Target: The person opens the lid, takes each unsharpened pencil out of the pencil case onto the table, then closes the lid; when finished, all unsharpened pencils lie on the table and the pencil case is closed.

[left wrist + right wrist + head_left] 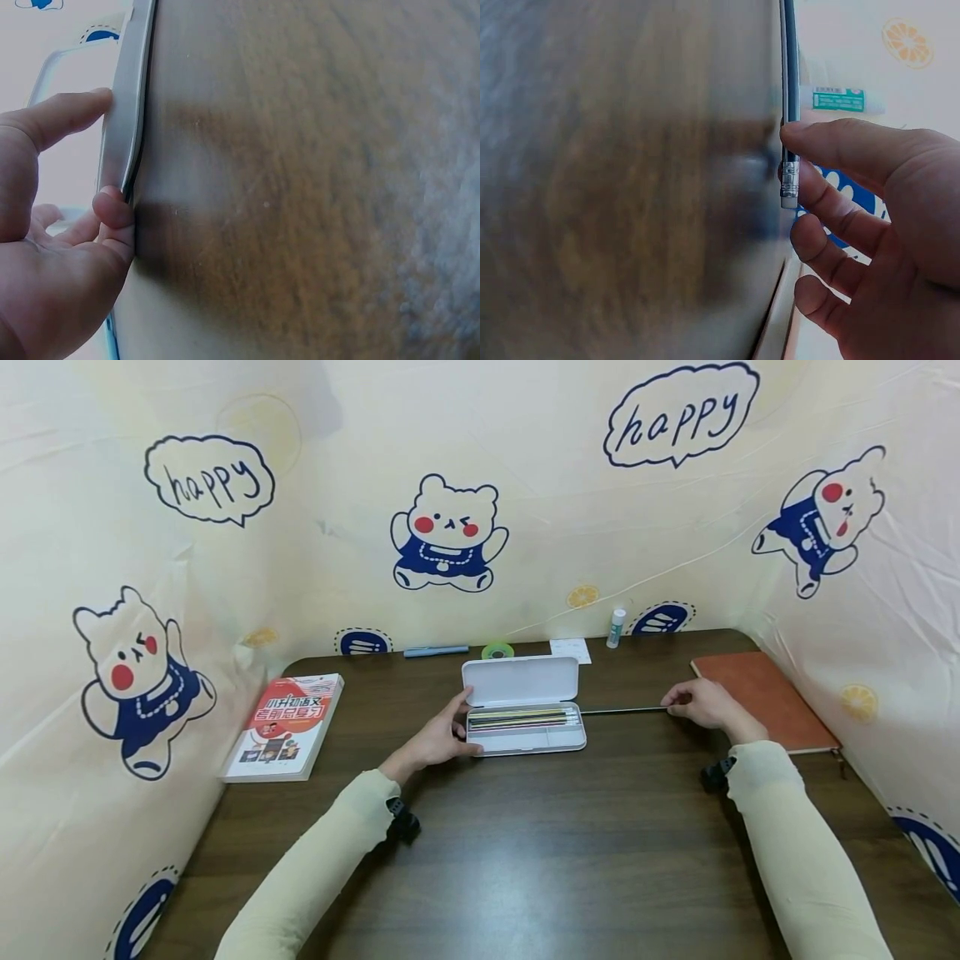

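An open white metal pencil case (525, 744) lies on the table, its lid (521, 682) raised at the back. Several pencils (517, 718) rest side by side in it. My left hand (435, 737) grips the case's left end; in the left wrist view a fingertip touches its silvery side wall (124, 97). To the right of the case, a dark pencil (622, 711) with a white eraser lies along the table. My right hand (705, 706) pinches that pencil just beside its metal ferrule (790, 176). Its other end reaches the case's right side.
Behind the case are a blue pen (437, 652), a green tape roll (497, 650), a white paper (572, 650) and a glue stick (616, 628). A book (285, 727) lies at left, a brown notebook (772, 702) at right. Printed cloth (555, 552) encloses the table.
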`<state>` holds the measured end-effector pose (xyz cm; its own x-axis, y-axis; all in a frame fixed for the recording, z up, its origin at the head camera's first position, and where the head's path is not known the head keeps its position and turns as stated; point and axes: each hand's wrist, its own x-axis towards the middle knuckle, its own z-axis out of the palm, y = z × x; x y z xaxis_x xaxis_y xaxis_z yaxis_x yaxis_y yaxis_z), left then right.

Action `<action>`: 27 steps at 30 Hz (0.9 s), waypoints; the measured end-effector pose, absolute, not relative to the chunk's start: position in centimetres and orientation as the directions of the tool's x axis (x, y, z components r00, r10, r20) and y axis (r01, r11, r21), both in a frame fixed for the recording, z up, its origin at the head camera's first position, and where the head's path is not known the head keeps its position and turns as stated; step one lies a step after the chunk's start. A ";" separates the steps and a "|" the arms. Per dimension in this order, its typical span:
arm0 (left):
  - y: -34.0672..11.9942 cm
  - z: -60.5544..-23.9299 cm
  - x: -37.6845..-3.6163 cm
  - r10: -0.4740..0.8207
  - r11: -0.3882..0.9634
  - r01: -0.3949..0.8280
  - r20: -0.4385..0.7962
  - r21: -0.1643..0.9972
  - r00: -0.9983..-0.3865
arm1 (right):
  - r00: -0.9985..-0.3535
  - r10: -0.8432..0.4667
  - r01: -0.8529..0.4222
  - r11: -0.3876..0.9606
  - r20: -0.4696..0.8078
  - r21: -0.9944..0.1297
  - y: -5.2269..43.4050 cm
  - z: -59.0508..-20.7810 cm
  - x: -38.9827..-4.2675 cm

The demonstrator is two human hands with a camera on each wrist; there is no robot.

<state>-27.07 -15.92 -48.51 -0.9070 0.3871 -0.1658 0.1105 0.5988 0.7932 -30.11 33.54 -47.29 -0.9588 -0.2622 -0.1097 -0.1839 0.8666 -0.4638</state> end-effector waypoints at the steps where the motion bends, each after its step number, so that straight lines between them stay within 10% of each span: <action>1: -16.0 -48.5 -27.1 0.389 0.596 0.111 -0.165 0.795 -0.906 | -0.959 -0.262 -0.183 0.867 -0.111 -0.464 33.6 -47.4 -30.1; 27: -16.2 -48.7 -27.0 0.379 0.595 0.115 -0.152 0.795 -0.913 | -0.960 -0.275 -0.202 0.801 -0.046 -0.564 29.6 -45.3 -29.5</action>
